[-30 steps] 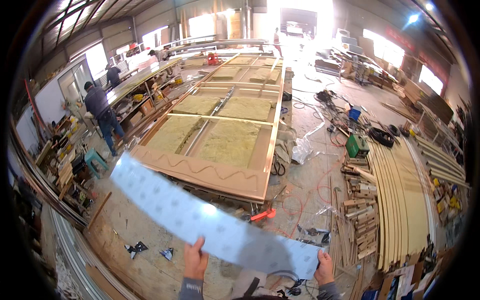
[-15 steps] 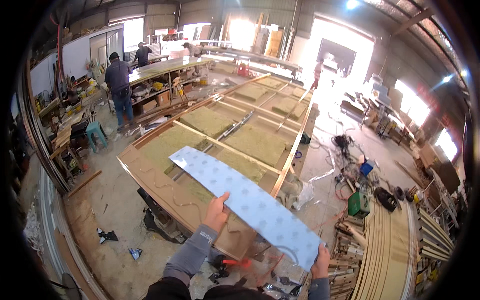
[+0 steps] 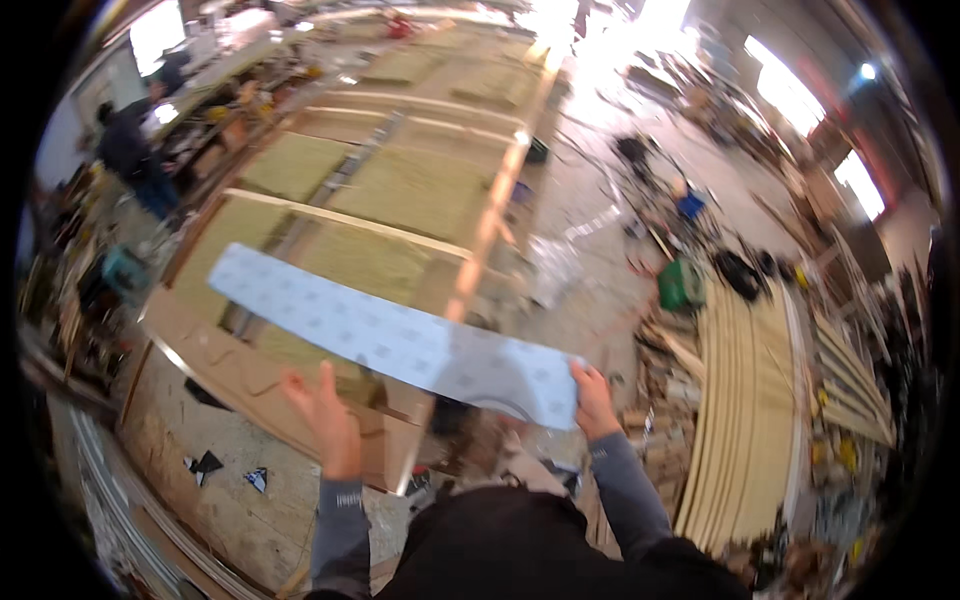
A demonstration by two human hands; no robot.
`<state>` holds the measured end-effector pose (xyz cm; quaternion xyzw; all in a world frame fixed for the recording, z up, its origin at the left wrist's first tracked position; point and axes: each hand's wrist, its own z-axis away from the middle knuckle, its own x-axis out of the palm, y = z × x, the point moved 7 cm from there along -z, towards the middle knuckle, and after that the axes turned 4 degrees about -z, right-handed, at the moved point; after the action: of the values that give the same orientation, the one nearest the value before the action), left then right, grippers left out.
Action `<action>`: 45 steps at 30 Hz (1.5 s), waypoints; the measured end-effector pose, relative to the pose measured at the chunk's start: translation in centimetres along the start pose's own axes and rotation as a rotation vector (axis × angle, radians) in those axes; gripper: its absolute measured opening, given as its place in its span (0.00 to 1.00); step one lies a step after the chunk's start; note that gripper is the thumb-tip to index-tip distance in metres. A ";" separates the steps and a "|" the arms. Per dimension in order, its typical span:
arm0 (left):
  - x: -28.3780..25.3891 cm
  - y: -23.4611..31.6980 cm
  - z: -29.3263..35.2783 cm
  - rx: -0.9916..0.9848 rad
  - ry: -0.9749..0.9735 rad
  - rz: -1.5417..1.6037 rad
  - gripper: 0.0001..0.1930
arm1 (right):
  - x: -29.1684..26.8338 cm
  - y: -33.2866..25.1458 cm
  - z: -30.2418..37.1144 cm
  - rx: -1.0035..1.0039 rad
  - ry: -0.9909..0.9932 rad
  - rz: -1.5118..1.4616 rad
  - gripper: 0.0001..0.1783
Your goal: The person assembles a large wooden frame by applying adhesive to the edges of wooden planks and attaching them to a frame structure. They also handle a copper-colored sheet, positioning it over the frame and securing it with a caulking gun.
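Pale blue panel strip point(image 3: 390, 340) held level over the wooden frame point(image 3: 330, 230). Right hand point(image 3: 592, 398) grips its near end. Left hand point(image 3: 325, 415) open, fingers spread, just under its long edge, contact unclear. Board stack point(image 3: 745, 400) to the right.

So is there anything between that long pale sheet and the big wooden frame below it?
Nothing visible. The sheet is in the air over the near end of the frame, with the right hand gripping its near end and the left hand open under its edge. Only the frame's yellow-green filling and cross battens show beneath it.
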<state>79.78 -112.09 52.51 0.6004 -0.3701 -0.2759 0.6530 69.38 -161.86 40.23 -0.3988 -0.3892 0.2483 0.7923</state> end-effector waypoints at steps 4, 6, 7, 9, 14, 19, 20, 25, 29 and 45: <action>8.8 8.7 14.6 0.502 -0.679 -0.587 0.17 | 4.8 -3.9 3.6 0.178 -0.203 -0.214 0.24; 15.0 10.4 20.9 0.841 -1.077 -0.559 0.17 | 4.5 -5.7 5.2 0.213 -0.205 -0.361 0.27; 16.4 10.1 22.5 0.876 -1.140 -0.581 0.17 | 4.8 -6.0 5.7 0.251 -0.221 -0.433 0.28; 18.1 9.9 25.3 0.948 -1.260 -0.621 0.18 | 5.9 -7.5 7.0 0.267 -0.351 -0.444 0.28; 20.2 9.8 26.9 1.037 -1.261 -0.734 0.18 | 7.8 -10.5 9.2 0.301 -0.469 -0.443 0.30; 20.3 11.4 27.3 1.132 -1.225 -0.754 0.17 | 9.0 -12.3 9.3 0.298 -0.523 -0.553 0.29; 20.0 11.8 27.3 1.141 -1.213 -0.761 0.17 | 9.3 -12.7 9.6 0.294 -0.527 -0.539 0.29; 20.2 15.1 27.2 1.243 -1.165 -0.801 0.16 | 10.7 -14.1 10.6 0.314 -0.581 -0.541 0.29; 20.4 17.4 27.1 1.303 -1.137 -0.832 0.13 | 12.9 -16.2 11.7 0.224 -0.638 -0.568 0.28; 24.8 32.0 19.6 0.608 -1.041 -1.157 0.10 | 22.6 -21.1 16.8 -0.663 -0.957 -0.031 0.32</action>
<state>75.37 -139.31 88.03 0.6416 -0.3162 -0.6979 -0.0362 70.38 -150.41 73.50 -0.4631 -0.7668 0.2543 0.3647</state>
